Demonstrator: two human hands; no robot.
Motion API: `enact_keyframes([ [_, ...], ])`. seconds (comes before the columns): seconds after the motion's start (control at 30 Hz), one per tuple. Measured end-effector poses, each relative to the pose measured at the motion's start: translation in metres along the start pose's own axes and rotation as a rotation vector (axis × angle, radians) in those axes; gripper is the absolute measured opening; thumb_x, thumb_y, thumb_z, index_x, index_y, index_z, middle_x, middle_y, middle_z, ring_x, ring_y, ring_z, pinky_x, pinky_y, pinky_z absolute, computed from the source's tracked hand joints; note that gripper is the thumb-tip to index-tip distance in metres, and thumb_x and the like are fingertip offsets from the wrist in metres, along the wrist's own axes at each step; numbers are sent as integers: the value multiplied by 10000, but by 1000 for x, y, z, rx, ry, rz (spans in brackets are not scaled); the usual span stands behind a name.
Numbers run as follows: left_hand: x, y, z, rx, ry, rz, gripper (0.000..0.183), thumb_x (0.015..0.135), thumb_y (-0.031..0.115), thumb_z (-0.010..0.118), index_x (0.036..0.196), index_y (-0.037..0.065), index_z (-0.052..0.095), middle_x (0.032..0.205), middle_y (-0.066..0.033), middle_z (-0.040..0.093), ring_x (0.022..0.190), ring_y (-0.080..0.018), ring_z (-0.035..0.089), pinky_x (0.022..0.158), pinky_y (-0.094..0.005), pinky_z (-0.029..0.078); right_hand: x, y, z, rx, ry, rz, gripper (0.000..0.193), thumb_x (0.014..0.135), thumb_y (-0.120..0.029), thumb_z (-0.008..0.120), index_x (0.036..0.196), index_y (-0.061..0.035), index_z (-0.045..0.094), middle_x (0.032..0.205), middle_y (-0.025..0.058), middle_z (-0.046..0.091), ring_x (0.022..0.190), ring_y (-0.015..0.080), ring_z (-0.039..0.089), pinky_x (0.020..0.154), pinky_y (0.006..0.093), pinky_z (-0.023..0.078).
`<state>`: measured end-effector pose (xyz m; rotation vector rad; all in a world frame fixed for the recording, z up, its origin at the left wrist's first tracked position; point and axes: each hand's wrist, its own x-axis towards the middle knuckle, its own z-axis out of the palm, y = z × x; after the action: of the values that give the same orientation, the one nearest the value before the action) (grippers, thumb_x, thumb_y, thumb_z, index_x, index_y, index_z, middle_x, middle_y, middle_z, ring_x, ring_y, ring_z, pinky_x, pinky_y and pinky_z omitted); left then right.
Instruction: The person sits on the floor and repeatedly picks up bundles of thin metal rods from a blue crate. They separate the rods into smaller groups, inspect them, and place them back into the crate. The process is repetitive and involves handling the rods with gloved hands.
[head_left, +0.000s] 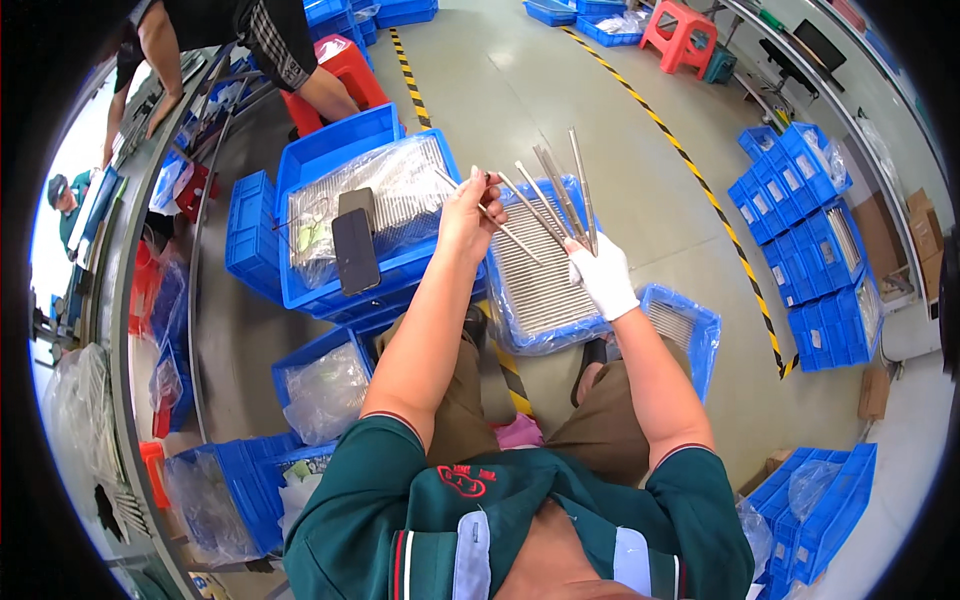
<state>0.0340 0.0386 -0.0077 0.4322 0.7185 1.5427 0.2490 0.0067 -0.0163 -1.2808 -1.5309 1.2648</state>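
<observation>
My left hand, bare, pinches a thin metal rod that slants down to the right. A small dark tip shows by its fingertips. Closed around the lower ends of several metal rods is my right hand, in a white glove; the rods fan upward and apart. Below both hands lies a blue crate lined with clear plastic, filled with rows of similar rods. To the left, another blue crate holds plastic-covered rods, with a black phone lying on top.
A smaller blue crate with rods is by my right knee. Stacked blue bins line the right side. At left runs a workbench, where another person leans. Red stools stand farther back.
</observation>
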Motion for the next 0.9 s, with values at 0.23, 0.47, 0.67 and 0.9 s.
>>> enact_keyframes([
  [0.23,2,-16,-3,-113,-133,-77,335,929,339,550,904,8,592,692,-21,492,588,-120,448,539,-276,405,-13,-8,4,-159,59,-48,222,875,-219,602,939,-6,598,662,48,595,602,112,559,585,281,454],
  [0.47,-15,-46,13,123,-155,-153,274,933,286,554,893,21,610,657,3,504,528,-92,448,489,-244,381,-4,-11,9,-60,86,-16,211,870,-182,597,977,-1,591,712,70,621,643,130,580,613,285,466],
  [0.67,-22,-51,20,155,-179,-194,257,933,293,536,897,47,603,665,12,512,526,-83,434,485,-239,336,6,5,10,-107,174,-73,236,857,-183,610,1001,3,588,830,143,651,732,187,625,657,315,485],
  [0.9,-40,-75,27,383,-161,-136,256,938,304,513,813,89,570,620,47,460,482,-55,362,446,-217,284,10,-4,16,-74,271,-91,211,864,-192,609,936,4,574,783,122,647,699,206,630,630,320,485],
])
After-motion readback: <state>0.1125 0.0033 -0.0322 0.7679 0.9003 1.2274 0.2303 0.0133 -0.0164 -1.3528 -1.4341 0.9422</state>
